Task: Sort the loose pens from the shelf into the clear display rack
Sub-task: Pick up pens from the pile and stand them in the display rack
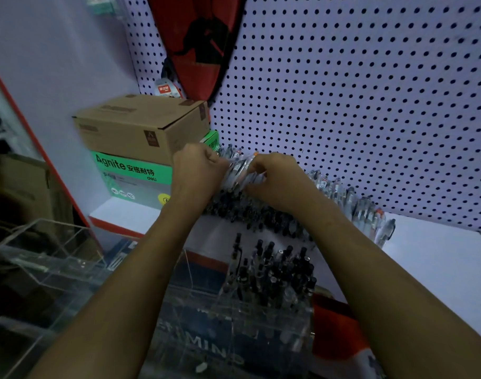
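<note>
We have both hands up at the shelf (pixel 425 258), over the row of loose pens (pixel 261 212) lying against the pegboard (pixel 370 105). Left hand (pixel 197 173) and right hand (pixel 279 180) each have a closed grip on opposite ends of one bundle of pens (pixel 240 170), held roughly level between them, probably to square the ends up so they drop in together rather than one at a time. Frame is motion-blurred, so we can't count the pens in the bundle or tell their type. Clear display rack (pixel 233 310) sits directly below our forearms, near edge of the shelf; its right compartment already holds a batch of dark-capped pens (pixel 274 269) standing upright, caps up. The compartments left of that look empty. More pens trail right along the pegboard. Stacked cardboard box (pixel 141 127) on green Agnite box (pixel 130 173) sits left, clear of the work. Judgement: mid-task, lots left on the shelf.
</note>
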Available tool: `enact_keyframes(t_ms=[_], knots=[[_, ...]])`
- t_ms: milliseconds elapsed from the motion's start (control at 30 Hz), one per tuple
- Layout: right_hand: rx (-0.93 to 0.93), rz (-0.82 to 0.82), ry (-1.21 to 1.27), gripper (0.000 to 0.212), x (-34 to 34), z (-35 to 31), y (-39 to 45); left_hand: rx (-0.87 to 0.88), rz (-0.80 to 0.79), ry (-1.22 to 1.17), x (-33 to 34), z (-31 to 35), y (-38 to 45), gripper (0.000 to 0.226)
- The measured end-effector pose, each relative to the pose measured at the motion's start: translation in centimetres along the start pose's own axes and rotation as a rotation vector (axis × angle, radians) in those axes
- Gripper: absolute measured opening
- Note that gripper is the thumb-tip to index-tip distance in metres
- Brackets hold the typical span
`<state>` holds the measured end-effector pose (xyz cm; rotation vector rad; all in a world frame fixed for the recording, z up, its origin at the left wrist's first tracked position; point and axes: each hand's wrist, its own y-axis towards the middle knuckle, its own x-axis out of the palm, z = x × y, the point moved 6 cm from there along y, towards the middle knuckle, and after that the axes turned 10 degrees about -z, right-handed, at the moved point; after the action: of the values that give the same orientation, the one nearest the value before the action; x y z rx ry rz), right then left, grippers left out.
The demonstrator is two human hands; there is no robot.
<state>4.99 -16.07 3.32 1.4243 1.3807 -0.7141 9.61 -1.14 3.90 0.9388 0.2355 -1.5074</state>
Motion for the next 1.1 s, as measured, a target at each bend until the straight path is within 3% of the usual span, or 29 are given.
enact_keyframes(t_ms=[67,233,433,500,600,733,833,933,1100], knots=[[0.038,0.012,0.038,0.026,-0.5,0.3,-0.2,-0.086,0.057,-0.187,-0.7,-0.7,0.0,0.012],[0.114,0.052,0.285,0.028,-1.4,1.1,-0.8,-0.308,0.062,-0.759,-0.2,-1.3,-0.8,0.019],[0.158,0.116,0.387,0.029,-1.7,1.2,-1.6,-0.443,0.061,-1.185,-0.7,0.5,-1.7,0.011],[0.127,0.026,0.272,0.024,-1.4,0.4,-1.5,-0.444,0.041,-1.241,-1.3,1.0,-2.1,0.008],[0.109,-0.103,0.117,0.037,-0.4,-0.1,-0.8,-0.462,-0.001,-1.329,-2.0,1.1,-2.7,0.008],[0.136,0.008,0.11,0.025,-0.9,-0.1,-0.7,-0.503,-0.066,-1.365,-2.5,1.5,-4.2,0.014],[0.148,0.043,0.117,0.035,-0.9,0.0,-0.8,-0.55,-0.1,-1.415,-2.3,1.6,-5.2,0.017],[0.157,0.021,0.274,0.037,-0.1,0.3,-0.8,-0.59,-0.164,-1.457,-1.7,1.6,-6.0,0.027],[0.183,0.13,0.471,0.024,-0.7,0.3,-1.5,-0.591,-0.317,-1.482,-0.7,2.7,-7.2,0.039]])
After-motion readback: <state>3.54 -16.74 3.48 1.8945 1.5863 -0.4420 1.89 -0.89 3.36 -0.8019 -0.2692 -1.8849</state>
